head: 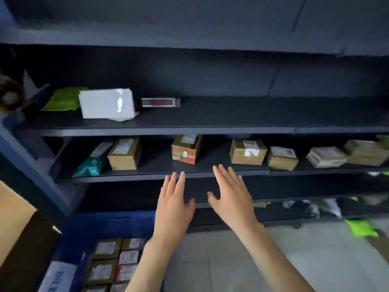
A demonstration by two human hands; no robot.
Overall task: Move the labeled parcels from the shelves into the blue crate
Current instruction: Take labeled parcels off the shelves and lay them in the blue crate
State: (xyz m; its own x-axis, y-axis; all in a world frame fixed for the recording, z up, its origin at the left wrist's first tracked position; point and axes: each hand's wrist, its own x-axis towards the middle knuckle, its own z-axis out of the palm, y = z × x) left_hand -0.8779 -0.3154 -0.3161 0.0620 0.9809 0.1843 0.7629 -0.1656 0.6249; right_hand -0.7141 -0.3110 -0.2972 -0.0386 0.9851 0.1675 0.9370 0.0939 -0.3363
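Note:
My left hand [173, 202] and my right hand [231, 196] are both raised, open and empty, just below the front edge of the middle shelf [160, 171]. Directly above them on that shelf stands a reddish-brown labeled parcel [186, 149]. A brown parcel [248, 152] sits right of it, and another brown parcel [125, 153] to the left beside a teal bag [92, 161]. Several more labeled parcels [325, 157] line the right end. The blue crate [92, 226] stands at the lower left, holding several labeled parcels [117, 260].
On the upper shelf [231, 123] lie a white box [107, 104], a green bag [63, 100] and a small flat box [161, 102]. A cardboard carton [14, 218] is at far left. A green bag [360, 228] lies on the grey floor at right.

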